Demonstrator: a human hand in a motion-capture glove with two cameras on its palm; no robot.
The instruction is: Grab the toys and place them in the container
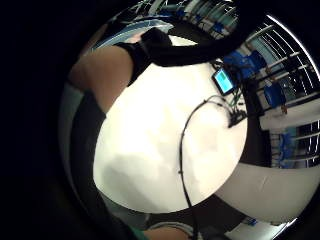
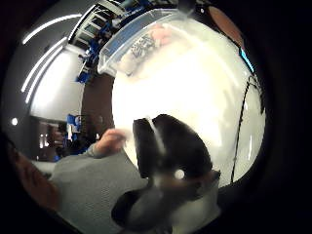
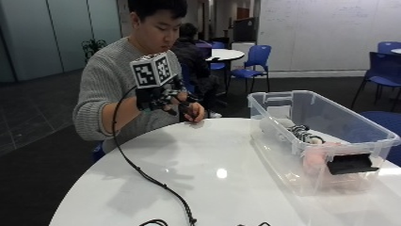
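Note:
My gloved right hand [image 3: 164, 98] is raised above the near edge of the round white table [image 3: 206, 160], fingers curled round a black and grey soft toy [image 2: 168, 151]. That toy fills much of the thumb side palm view; in the outside view it is mostly hidden by the glove. A clear plastic container [image 3: 276, 141] stands on the table's right side, well apart from the hand. Inside it lie a striped black-and-white toy [image 3: 304, 134] and a pink toy [image 3: 319, 157]. The container [image 2: 122, 39] also shows across the table in the thumb side view.
The person's bare left hand [image 3: 196, 112] rests at the table's edge just beside the gloved hand. A black cable [image 3: 144, 174] trails across the table. A small lit screen [image 1: 223, 81] lies on the table. Blue chairs [image 3: 257, 59] and another table stand behind.

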